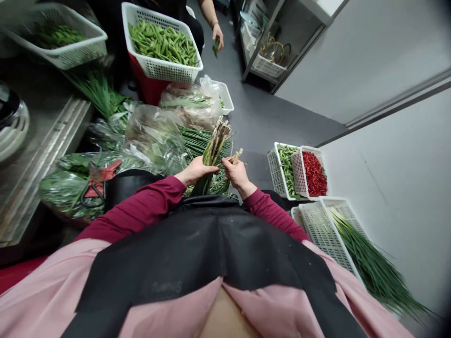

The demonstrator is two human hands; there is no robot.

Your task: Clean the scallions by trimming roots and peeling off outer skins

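Observation:
My left hand (195,170) is wrapped round a thick bunch of green stalks (214,145) with pale cut ends pointing up and away. My right hand (237,172) is closed on one or two loose stalks (237,156), just right of the bunch and touching it. Both hands sit above my black apron (211,253), over a heap of more green stalks (197,138) on the floor.
Clear plastic bags of greens (155,134) lie left. A white basket of green pods (162,44) stands ahead, with another person's hand (217,37) beside it. Baskets of green and red chillies (312,173) and long chives (369,263) sit right. Red-handled scissors (97,180) lie left.

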